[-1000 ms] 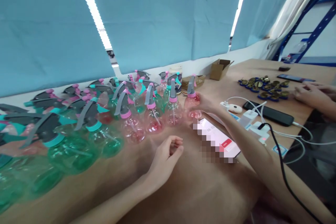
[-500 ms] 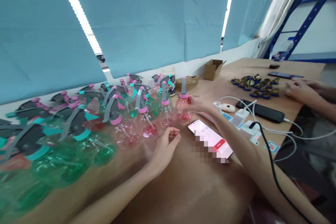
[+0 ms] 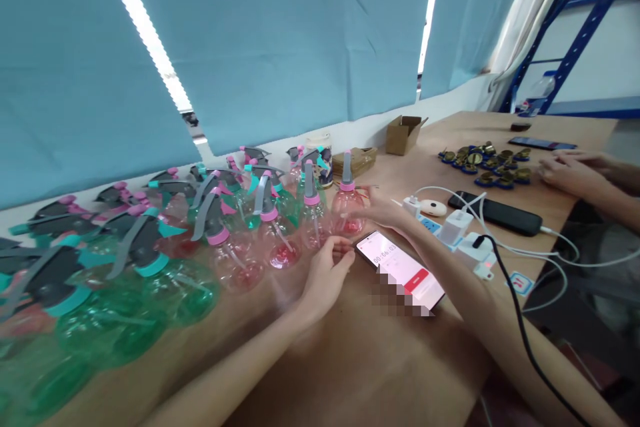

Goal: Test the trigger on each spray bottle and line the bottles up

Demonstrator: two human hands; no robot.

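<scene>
My right hand [image 3: 383, 210] is beside a pink spray bottle [image 3: 349, 203] with a grey trigger head. Its fingers are spread, with one fingertip close to or touching the bottle's side; which of these I cannot tell. My left hand [image 3: 327, 273] hovers at the left edge of a phone [image 3: 400, 270], fingers loosely curved and apart, nothing in them. On the phone's lit screen is a timer with a red button; its lower part is pixelated. Left of my hands stand several more spray bottles, among them a pink one [image 3: 279, 240] and a green one [image 3: 183, 287].
A small cardboard box [image 3: 404, 135] and flat brown cardboard [image 3: 355, 163] lie by the wall. Chargers [image 3: 456, 225] with white cables and a black power bank [image 3: 495, 212] are on the right. Another person's hands [image 3: 575, 170] rest near several gold-and-blue round pieces [image 3: 480, 160].
My right hand has loosened from the pink bottle and drawn slightly right. My left hand has moved right, toward the phone's edge. The view has shifted a little.
</scene>
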